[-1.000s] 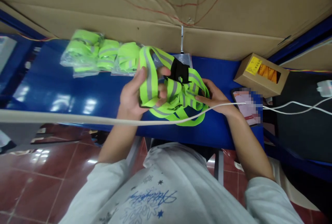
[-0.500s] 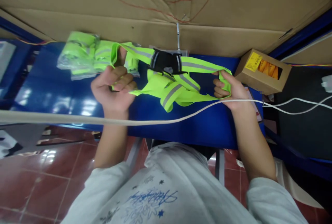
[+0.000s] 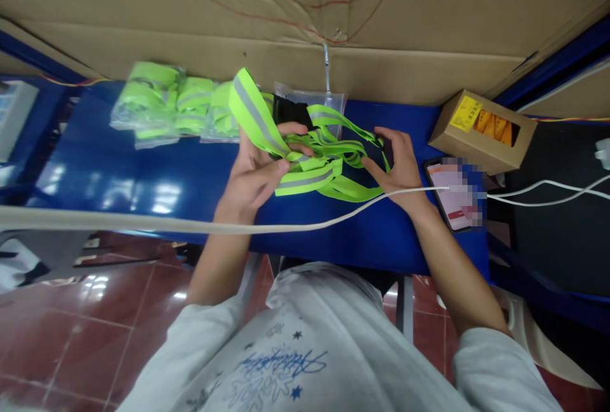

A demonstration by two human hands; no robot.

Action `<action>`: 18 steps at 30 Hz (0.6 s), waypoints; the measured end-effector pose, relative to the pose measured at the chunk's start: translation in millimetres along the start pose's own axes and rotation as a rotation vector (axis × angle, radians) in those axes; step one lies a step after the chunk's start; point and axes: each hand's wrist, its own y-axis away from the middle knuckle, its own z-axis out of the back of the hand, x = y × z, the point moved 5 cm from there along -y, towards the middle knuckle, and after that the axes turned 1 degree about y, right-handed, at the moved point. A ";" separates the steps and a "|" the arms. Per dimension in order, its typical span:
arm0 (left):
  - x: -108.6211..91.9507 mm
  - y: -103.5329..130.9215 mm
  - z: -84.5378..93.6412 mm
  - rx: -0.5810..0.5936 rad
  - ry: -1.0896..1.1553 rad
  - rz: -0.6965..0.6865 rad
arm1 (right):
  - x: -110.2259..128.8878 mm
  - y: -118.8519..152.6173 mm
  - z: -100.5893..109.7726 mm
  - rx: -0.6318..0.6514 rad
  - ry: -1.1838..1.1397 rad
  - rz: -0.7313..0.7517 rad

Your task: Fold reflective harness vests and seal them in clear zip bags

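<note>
My left hand (image 3: 248, 177) grips a bunched neon yellow-green reflective strap harness (image 3: 305, 181), its thumb and fingers closed round the gathered bands. One grey-striped loop stands up over that hand, and other loops trail rightward above the table. A black panel (image 3: 291, 112) shows behind the straps, partly hidden by them. At the right end of the bands is my right hand (image 3: 403, 164), thumb and fingers spread apart; a thin bit of band passes close by its fingers, and whether they touch is unclear.
Clear bags of similar yellow-green straps (image 3: 147, 97) lie at the back left of the blue table (image 3: 105, 173). A cardboard box (image 3: 500, 152) with orange contents and a phone (image 3: 443, 191) are at right. A white cable (image 3: 286, 228) crosses in front of my forearms.
The stretched-out harness has been drawn together into loose loops. My left hand moved right and now holds the bunch; my right hand moved slightly left and loosened its fingers, uncovering the phone.
</note>
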 end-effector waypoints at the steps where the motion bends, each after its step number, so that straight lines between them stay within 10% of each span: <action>1: -1.5 -0.4 -1.8 -0.007 -0.009 0.002 | 5.6 2.5 0.2 -0.048 0.073 0.049; 9: -12.4 -3.2 -29.7 -0.152 -0.023 -0.074 | 59.1 31.3 -44.4 0.154 0.046 0.330; 18: -31.0 -12.3 -38.3 -0.265 0.119 -0.096 | 56.3 31.3 -50.2 0.126 0.136 0.302</action>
